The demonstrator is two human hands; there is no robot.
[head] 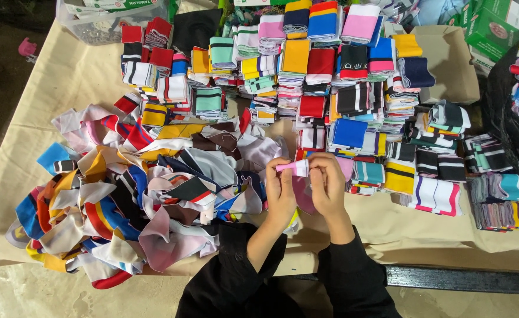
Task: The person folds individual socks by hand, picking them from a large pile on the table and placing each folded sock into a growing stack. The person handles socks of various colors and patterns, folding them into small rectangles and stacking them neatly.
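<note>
Near the middle of the frame, both hands meet over a small pink and white strip of cloth (293, 168). The left hand (280, 191) pinches its pink end between thumb and fingers, and the right hand (327, 184) closes on the white end, so the strip lies stretched between the fingertips, just above the counter (47, 88). A pinker piece hangs below it, between the two palms. Black sleeves run down to the lower edge of the frame. To the left spreads a loose heap of coloured cloth scraps (136, 194). Across the upper middle and right stand tidy folded stacks of striped bands (330, 88). A cardboard box (450, 65) sits in the upper right.
</note>
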